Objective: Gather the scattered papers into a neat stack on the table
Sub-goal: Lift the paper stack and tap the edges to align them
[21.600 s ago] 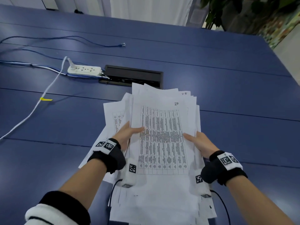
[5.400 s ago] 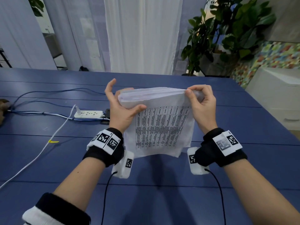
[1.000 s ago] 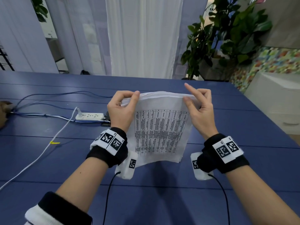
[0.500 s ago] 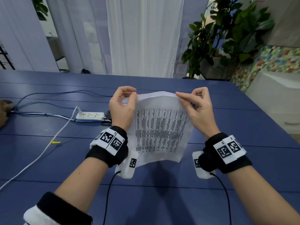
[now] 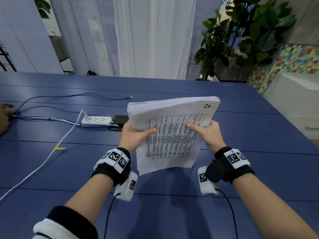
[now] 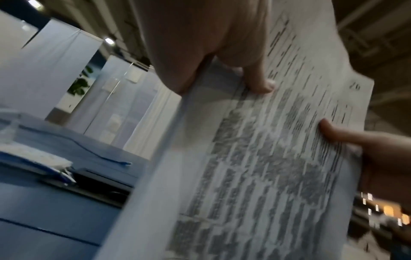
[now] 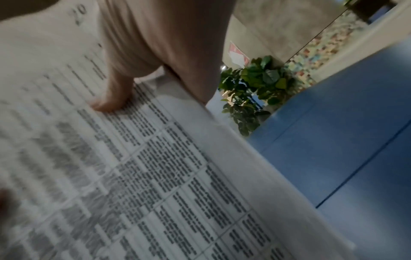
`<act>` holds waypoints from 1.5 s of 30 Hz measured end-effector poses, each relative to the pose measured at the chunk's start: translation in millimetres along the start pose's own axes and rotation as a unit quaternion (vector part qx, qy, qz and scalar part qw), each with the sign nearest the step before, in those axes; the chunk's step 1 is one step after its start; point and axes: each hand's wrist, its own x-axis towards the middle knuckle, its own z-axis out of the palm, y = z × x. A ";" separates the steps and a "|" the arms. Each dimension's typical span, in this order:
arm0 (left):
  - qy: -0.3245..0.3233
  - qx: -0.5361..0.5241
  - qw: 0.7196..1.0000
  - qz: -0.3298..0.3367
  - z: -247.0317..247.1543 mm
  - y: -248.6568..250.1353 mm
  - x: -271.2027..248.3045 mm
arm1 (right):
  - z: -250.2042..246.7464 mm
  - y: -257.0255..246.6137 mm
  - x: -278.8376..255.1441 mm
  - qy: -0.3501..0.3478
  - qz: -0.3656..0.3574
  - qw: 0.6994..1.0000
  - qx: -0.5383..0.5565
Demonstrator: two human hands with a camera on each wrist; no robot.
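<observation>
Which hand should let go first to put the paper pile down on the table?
Probably the right hand. Both hands grip the paper stack alike, thumbs on top, but the power strip and cables lie near the left hand; the table there looks bare.

Bare forearms, each wrapped at the wrist in a black band point(image 5: 112, 167) carrying white tags printed with black square markers. Under each wrist, a white camera pod point(image 5: 126, 186) with its own marker and a thin black cable point(image 5: 107, 216). At lower left of the frame, a black-and-white sleeve cuff point(image 5: 63, 225).
</observation>
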 end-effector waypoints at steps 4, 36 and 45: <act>0.038 -0.010 0.998 0.043 5.3 16.4 -0.5 | 8.0 -13.0 -1.8 0.050 -0.028 0.998 0.009; 0.055 -0.086 0.991 -0.084 23.1 -38.6 11.6 | 14.4 57.1 5.4 0.044 0.048 0.998 -0.006; 0.070 -0.098 0.991 -0.055 12.8 -24.9 11.4 | 6.3 42.2 2.4 0.030 0.013 0.999 -0.011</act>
